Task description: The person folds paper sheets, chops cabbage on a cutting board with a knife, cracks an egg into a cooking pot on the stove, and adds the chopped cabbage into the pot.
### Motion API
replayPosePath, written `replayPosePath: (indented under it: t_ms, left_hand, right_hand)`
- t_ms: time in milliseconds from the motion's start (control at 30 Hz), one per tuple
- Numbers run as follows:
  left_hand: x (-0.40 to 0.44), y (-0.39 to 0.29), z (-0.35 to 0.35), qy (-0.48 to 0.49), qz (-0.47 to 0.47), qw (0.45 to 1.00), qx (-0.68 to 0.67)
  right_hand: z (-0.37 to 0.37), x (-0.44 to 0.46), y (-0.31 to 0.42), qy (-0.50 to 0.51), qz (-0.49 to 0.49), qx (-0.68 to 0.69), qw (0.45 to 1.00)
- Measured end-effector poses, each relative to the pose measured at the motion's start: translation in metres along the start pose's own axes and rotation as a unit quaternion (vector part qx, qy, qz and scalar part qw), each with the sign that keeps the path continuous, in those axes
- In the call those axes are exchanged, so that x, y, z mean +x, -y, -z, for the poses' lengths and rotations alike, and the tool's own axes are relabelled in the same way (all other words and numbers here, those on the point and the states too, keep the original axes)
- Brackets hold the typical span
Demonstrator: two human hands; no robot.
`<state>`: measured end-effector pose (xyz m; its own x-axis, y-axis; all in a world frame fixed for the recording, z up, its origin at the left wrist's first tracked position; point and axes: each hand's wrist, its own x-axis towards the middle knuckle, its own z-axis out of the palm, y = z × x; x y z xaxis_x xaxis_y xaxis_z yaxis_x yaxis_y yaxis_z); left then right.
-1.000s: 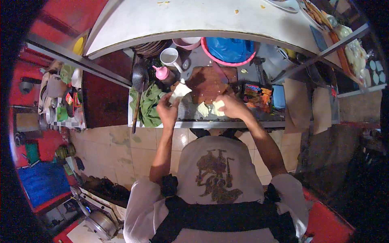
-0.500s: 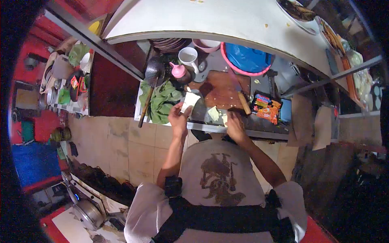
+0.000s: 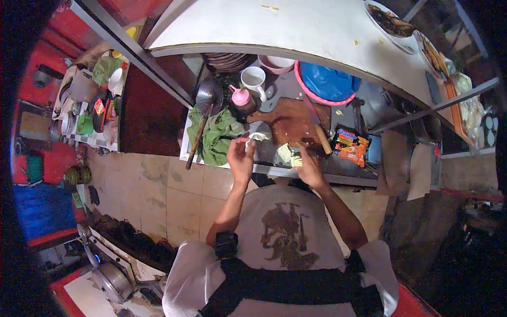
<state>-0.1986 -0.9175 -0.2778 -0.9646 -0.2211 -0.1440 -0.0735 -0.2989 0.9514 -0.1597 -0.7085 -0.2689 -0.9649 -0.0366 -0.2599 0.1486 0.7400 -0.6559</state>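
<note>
- the left hand (image 3: 241, 161) is near the front edge of the table (image 3: 338, 171), with its fingers together on a thin white piece (image 3: 259, 137), which sits at the fingertips
- the right hand (image 3: 311, 169) is at the same edge, beside pale yellow pieces (image 3: 285, 153) lying on the table; its fingers are bent toward these pieces, but i cannot tell if they are clamped on one
- the pale yellow pieces are between the two hands, just in front of a brown cutting board (image 3: 288, 119)
- a knife (image 3: 323, 139) is by the right part of the board, its wooden handle pointing toward the person
- to the right of this handle lies a black and orange packet (image 3: 350, 145)
- on the left side of the table is a crumpled green cloth (image 3: 221, 132), and a ladle (image 3: 209, 95) has its long handle across it
- behind the left hand stand a bottle with pink top (image 3: 241, 96) and a white mug (image 3: 253, 79)
- behind the board is a pink basin (image 3: 301, 87), with blue plastic (image 3: 332, 79) inside it
</note>
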Motion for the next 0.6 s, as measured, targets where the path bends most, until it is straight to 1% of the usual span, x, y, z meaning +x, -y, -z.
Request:
replayPosePath:
  t_ms: [33,67,133,167,200,233,300,367,400,433,467,500,533,567,600]
  left_hand:
    - [0.000,-0.001,-0.001,-0.008,-0.095,0.994,0.060]
    - [-0.001,-0.003,-0.002,-0.014,-0.189,0.975,0.119]
    - [-0.001,-0.008,-0.001,-0.002,-0.200,0.971,0.134]
    - [0.001,-0.007,0.001,0.004,-0.228,0.960,0.164]
    - [0.003,-0.007,0.002,0.009,-0.256,0.947,0.193]
    - [0.008,-0.008,0.003,0.012,-0.256,0.947,0.191]
    - [0.019,-0.007,0.001,0.038,-0.346,0.892,0.289]
    - [0.036,0.005,-0.008,0.036,-0.341,0.887,0.308]
    - [0.047,0.013,-0.013,0.031,-0.339,0.882,0.327]
    - [0.061,0.022,-0.014,0.079,-0.346,0.851,0.387]
    - [0.068,0.031,-0.011,0.081,-0.349,0.851,0.385]
    - [0.073,0.039,-0.008,0.101,-0.307,0.853,0.410]
    - [0.075,0.038,-0.008,0.122,-0.265,0.852,0.435]
    - [0.074,0.036,-0.006,0.136,-0.270,0.832,0.465]
    - [0.070,0.030,-0.008,0.141,-0.270,0.831,0.466]
  right_hand:
    - [0.004,0.000,0.004,0.011,0.087,0.091,0.992]
    - [-0.001,0.006,0.003,0.009,0.084,0.092,0.992]
    - [-0.022,0.023,-0.006,0.050,0.135,-0.054,0.988]
    - [-0.032,0.028,-0.011,0.034,0.139,-0.098,0.985]
    - [-0.028,0.029,-0.004,0.031,0.137,-0.098,0.985]
    - [-0.022,0.029,0.002,0.039,0.137,-0.087,0.986]
    - [-0.018,0.030,0.003,0.048,0.133,-0.076,0.987]
    - [-0.022,0.032,-0.007,0.037,0.167,-0.110,0.979]
    - [-0.023,0.031,-0.010,0.034,0.164,-0.111,0.980]
    - [-0.020,0.030,-0.012,0.016,0.142,-0.105,0.984]
    - [-0.019,0.031,-0.014,0.001,0.122,-0.099,0.988]
    - [-0.012,0.032,-0.012,-0.002,0.120,-0.099,0.988]
    - [-0.001,0.032,-0.007,0.027,0.103,-0.022,0.994]
    - [0.008,0.036,-0.006,0.055,0.086,0.056,0.993]
    - [0.007,0.042,-0.013,0.052,0.083,0.058,0.994]
